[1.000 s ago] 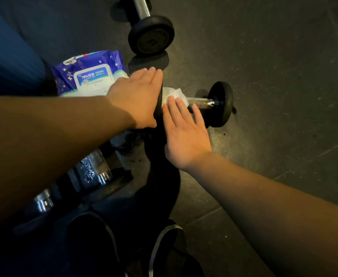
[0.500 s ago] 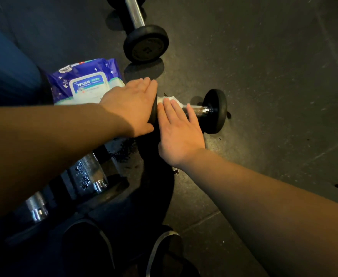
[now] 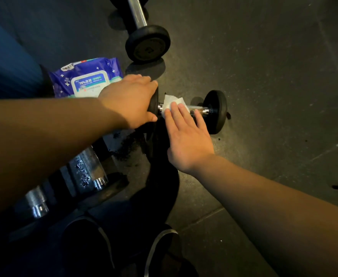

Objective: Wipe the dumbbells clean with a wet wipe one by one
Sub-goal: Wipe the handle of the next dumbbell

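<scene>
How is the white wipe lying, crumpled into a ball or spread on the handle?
Spread: the wipe drapes over the handle under the right hand's straight fingers.

Wipes pack (image 3: 86, 80) label reads "75%" with Chinese characters; smaller print illegible

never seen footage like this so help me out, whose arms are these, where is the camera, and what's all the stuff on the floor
There is no machine here. The arms belong to a person, and the single camera sits on their head, looking forward and down, so you see what they see.

The left hand rests on one black end of a small dumbbell lying on the dark floor, steadying it. The right hand presses a white wet wipe onto the shiny metal handle with straight fingers.

Behind the left hand lies a purple pack of wipes. A second dumbbell lies farther away at the top. More dumbbells sit under the left forearm, and the person's shoes show at the bottom.
</scene>
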{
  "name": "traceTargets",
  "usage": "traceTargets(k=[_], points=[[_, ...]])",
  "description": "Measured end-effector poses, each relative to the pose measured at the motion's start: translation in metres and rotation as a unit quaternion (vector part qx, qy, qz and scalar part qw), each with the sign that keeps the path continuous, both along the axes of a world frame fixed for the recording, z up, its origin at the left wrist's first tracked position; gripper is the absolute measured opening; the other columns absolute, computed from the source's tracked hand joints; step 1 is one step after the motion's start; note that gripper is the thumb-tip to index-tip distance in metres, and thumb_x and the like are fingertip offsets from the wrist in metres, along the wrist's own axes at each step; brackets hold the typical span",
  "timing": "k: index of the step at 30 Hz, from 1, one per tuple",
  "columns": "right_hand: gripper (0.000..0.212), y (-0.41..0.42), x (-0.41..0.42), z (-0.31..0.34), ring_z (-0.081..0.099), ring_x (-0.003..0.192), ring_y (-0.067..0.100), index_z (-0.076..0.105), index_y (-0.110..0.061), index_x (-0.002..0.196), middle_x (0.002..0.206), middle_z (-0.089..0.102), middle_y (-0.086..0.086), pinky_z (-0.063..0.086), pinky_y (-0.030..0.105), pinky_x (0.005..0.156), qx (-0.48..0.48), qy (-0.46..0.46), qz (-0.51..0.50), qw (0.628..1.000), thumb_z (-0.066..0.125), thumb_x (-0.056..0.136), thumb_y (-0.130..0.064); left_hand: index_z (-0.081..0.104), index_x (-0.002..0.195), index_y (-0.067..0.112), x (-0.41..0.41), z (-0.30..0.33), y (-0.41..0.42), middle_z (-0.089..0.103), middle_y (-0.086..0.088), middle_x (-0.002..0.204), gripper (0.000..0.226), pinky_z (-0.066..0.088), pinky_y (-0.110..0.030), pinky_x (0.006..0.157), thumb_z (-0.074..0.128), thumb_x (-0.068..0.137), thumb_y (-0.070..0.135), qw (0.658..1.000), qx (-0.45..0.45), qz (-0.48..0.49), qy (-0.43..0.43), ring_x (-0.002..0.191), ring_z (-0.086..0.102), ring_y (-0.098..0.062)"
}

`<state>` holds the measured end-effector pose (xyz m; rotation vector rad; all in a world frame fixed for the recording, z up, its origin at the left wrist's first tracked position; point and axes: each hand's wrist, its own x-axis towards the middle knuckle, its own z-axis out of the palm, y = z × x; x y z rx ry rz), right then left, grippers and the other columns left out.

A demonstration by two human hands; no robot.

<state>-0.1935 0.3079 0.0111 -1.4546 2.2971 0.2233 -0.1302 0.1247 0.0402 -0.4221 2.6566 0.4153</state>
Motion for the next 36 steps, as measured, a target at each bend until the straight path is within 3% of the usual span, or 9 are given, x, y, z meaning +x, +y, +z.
traceTargets(k=[6,12,16,18,22,24,29,32,36], points=[[0.087,0.0,-0.005,0.0,-0.008,0.155,0.024,0.004,-0.011,0.16,0.169,0.0,0.01,0.0,0.053,0.124,0.004,0.009,0.002,1.0,0.047,0.09,-0.039,0.037,0.142,0.013,0.001,0.002,0.006,0.045,-0.011,0.145,0.082,0.039,-0.048,0.108,0.072,0.078,0.053,1.0,0.002,0.007,0.0,0.135,0.039,-0.031],[0.087,-0.001,-0.002,-0.001,0.001,0.155,0.024,0.003,-0.011,0.159,0.168,0.006,0.008,0.003,0.055,0.124,0.005,-0.01,-0.024,1.0,0.049,0.091,-0.039,0.012,0.154,0.013,0.031,0.002,0.045,0.016,-0.009,0.161,0.101,0.029,-0.045,0.114,0.068,0.081,0.054,0.997,-0.079,-0.002,0.005,0.148,0.017,-0.025],[0.086,-0.003,-0.004,-0.001,0.001,0.155,0.024,0.004,-0.012,0.159,0.168,0.006,0.008,0.003,0.055,0.124,0.003,-0.006,-0.023,1.0,0.048,0.091,-0.04,0.005,0.155,0.011,0.027,-0.001,0.044,0.01,-0.011,0.163,0.109,0.026,-0.046,0.116,0.071,0.08,0.054,0.997,-0.072,0.005,-0.005,0.15,0.012,-0.026],[0.086,-0.004,-0.007,-0.002,-0.002,0.155,0.024,0.003,-0.012,0.159,0.168,0.004,0.01,0.002,0.055,0.123,0.003,0.003,-0.019,1.0,0.047,0.09,-0.038,0.01,0.155,0.011,0.013,0.0,0.028,0.016,-0.011,0.162,0.109,0.03,-0.048,0.115,0.075,0.078,0.052,0.999,-0.039,0.011,-0.014,0.149,0.016,-0.027],[0.088,-0.005,-0.012,-0.005,-0.009,0.155,0.027,0.003,-0.016,0.16,0.168,-0.003,0.013,0.001,0.056,0.123,0.008,0.018,-0.005,1.0,0.049,0.09,-0.04,0.035,0.143,0.009,-0.019,0.001,-0.008,0.046,-0.014,0.143,0.102,0.041,-0.051,0.106,0.08,0.067,0.059,0.999,0.007,-0.003,-0.044,0.134,0.04,-0.034],[0.088,-0.005,-0.015,-0.004,-0.008,0.155,0.029,0.004,-0.02,0.16,0.167,-0.002,0.015,0.001,0.056,0.123,0.006,0.022,0.002,1.0,0.052,0.089,-0.04,0.036,0.142,0.009,-0.026,0.001,-0.014,0.048,-0.013,0.142,0.103,0.044,-0.052,0.103,0.081,0.064,0.06,0.998,0.01,-0.002,-0.064,0.131,0.044,-0.036],[0.067,-0.002,-0.012,-0.001,0.011,0.152,0.04,0.031,-0.03,0.154,0.162,0.017,0.025,0.007,0.056,0.122,-0.014,0.03,0.023,0.999,0.045,0.088,-0.034,0.026,0.149,0.012,-0.015,-0.005,-0.003,0.039,-0.013,0.149,0.104,0.043,-0.051,0.105,0.082,0.07,0.051,0.999,0.014,0.013,-0.05,0.133,0.044,-0.035],[0.054,0.002,-0.013,-0.003,0.032,0.145,0.038,0.053,-0.021,0.141,0.154,0.039,0.021,0.02,0.052,0.121,-0.048,0.049,0.014,0.998,0.045,0.088,-0.028,0.021,0.152,0.014,-0.005,-0.006,0.001,0.036,-0.01,0.152,0.104,0.041,-0.05,0.106,0.08,0.073,0.046,0.999,0.007,0.011,-0.03,0.135,0.041,-0.033],[0.047,0.003,-0.016,-0.003,0.045,0.139,0.031,0.057,-0.008,0.133,0.142,0.055,0.016,0.026,0.046,0.121,-0.082,0.06,0.009,0.995,0.048,0.09,-0.022,0.017,0.154,0.014,-0.001,-0.002,0.005,0.031,-0.009,0.156,0.101,0.04,-0.049,0.109,0.078,0.078,0.043,0.999,0.002,0.004,-0.032,0.139,0.036,-0.03]])
